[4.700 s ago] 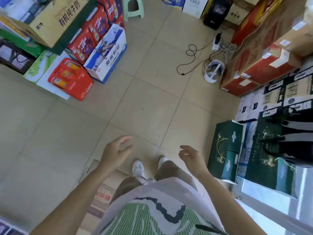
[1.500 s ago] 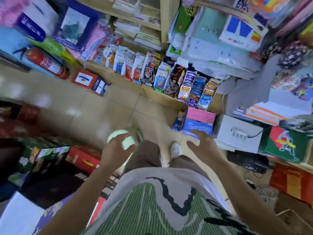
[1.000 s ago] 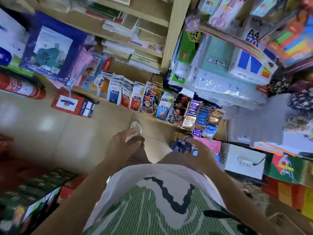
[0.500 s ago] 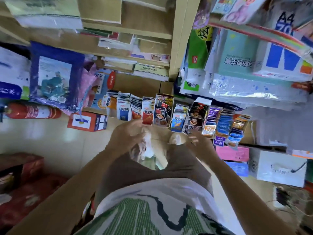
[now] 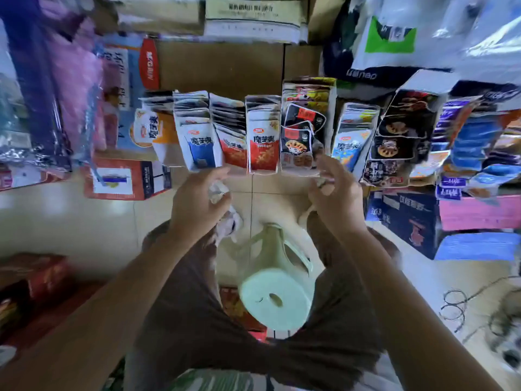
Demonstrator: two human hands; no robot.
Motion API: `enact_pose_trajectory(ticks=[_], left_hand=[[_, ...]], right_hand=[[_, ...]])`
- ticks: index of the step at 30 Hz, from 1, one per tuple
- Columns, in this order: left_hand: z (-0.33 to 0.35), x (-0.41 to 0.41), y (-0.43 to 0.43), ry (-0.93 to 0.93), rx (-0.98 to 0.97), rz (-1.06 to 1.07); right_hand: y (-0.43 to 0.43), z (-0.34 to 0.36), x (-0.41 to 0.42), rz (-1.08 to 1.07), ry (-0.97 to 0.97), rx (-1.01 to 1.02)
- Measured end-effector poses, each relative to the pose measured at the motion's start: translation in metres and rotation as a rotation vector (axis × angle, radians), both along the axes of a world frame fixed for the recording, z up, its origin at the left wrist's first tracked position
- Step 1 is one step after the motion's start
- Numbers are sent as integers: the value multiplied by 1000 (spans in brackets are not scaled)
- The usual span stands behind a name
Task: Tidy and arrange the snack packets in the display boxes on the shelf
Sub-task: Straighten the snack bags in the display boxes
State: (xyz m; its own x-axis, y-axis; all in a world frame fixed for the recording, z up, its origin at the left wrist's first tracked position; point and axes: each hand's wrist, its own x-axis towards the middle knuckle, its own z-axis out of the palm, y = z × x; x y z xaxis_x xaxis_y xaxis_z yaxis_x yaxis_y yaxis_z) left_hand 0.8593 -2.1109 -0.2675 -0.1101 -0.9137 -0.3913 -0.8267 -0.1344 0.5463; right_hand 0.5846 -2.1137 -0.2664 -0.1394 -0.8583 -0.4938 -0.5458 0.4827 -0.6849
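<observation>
**Right, both hands up at the snack row**

Down by the floor, the snack packets (image 5: 263, 148) stand upright in a row of display boxes (image 5: 333, 114) along the low shelf (image 5: 220, 69): white-and-blue, red and black ones, packed front to back. The left hand (image 5: 197, 204) hangs just below the blue and red packets, fingers loosely curled with nothing gripped. The right hand (image 5: 337, 201) is likewise slack and empty, its fingertips (image 5: 321, 163) right at the front of the box of black packets; whether they touch it, I cannot tell. A pale green stool (image 5: 275, 303) sits between the person's knees, and a red carton (image 5: 127, 179) lies on the tiles to the left.
</observation>
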Motion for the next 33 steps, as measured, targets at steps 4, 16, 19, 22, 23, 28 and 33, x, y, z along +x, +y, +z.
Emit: enact_pose_trajectory(ticks=[4,16,19,22,23,28,33], left_hand=[[-71,-9,16,15,-204,-73],[-203,-51,59,-197,-785,-166],[-205,-51,64,-276,-762,-173],[-193,-56,70,-385,-653,-185],[-189,-59,71,-419,-615,-203],[-162,-63,69,-460,-415,-265],[-127,-73,74,-351,-383,-268]], right_hand=[[37,-75,14,120,185,-227],[64,-202,13,352,425,-718],[62,-203,3,405,371,-789],[70,-185,-12,431,334,-776],[75,-177,-18,445,334,-777],[96,-145,-52,445,422,-728],[100,-124,-88,385,419,-644]])
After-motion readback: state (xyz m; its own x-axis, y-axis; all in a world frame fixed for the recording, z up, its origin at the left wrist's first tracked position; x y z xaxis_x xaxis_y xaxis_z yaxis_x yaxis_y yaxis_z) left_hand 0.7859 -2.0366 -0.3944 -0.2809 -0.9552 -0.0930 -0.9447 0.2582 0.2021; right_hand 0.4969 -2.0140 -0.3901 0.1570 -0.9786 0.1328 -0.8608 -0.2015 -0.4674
